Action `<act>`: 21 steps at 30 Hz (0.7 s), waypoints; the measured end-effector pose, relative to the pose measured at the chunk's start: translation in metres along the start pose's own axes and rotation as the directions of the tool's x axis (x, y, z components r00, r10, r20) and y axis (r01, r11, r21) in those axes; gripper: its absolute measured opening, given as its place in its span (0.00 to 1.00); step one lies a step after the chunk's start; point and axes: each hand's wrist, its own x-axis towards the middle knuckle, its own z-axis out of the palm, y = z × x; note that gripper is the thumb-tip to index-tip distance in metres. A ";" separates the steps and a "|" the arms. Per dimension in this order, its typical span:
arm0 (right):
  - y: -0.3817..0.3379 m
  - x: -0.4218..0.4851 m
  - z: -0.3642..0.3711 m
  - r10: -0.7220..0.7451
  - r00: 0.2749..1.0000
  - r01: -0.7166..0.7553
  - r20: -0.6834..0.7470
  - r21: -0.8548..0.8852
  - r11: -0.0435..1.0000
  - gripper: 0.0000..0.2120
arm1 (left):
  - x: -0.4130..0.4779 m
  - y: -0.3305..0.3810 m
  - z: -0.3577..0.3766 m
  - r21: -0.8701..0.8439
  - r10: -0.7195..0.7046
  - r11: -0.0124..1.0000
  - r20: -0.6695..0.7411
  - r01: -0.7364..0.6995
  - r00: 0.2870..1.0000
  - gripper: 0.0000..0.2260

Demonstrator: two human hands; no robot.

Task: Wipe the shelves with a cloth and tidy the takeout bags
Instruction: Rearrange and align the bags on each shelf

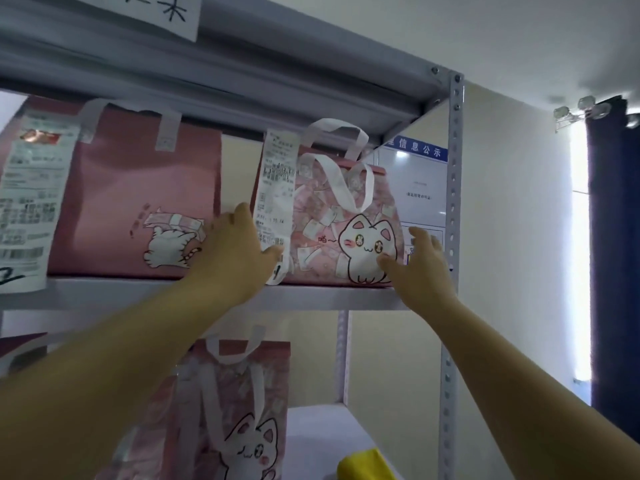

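A small pink takeout bag (332, 216) with a white cat print and a long receipt stands on the upper grey shelf (138, 292). My left hand (235, 254) presses flat against its left side, fingers spread. My right hand (419, 265) touches its lower right corner, thumb on the front, fingers around the side. A larger pink bag (145, 202) with a receipt stands to its left. A third cat bag (239, 410) sits on the shelf below. A yellow cloth (363, 465) lies at the bottom on the lower shelf.
The perforated grey upright (453, 209) of the rack stands just right of my right hand. A blue-headed notice board (415, 181) hangs on the wall behind. A dark curtain (616, 258) and bright window are at far right. A paper label (166, 12) hangs from the top shelf.
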 end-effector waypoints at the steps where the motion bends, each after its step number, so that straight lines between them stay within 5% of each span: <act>1: 0.002 0.005 0.003 0.021 0.999 -0.021 0.042 0.013 1.000 0.31 | 0.001 -0.001 0.004 0.000 -0.023 1.000 0.012 0.023 1.000 0.26; 7: 0.014 0.023 0.018 0.039 0.987 -0.064 0.157 0.153 0.986 0.25 | -0.001 -0.003 0.018 -0.046 -0.094 0.994 0.023 0.095 0.995 0.21; 12: 0.019 0.019 0.015 0.006 0.997 -0.026 0.080 0.251 0.968 0.20 | -0.007 -0.001 0.019 -0.155 -0.063 0.986 -0.037 0.056 0.997 0.17; 21: -0.013 -0.031 -0.026 -0.034 0.986 0.091 -0.162 0.357 0.930 0.31 | -0.040 0.011 -0.020 -0.291 0.051 0.954 -0.102 -0.078 0.993 0.16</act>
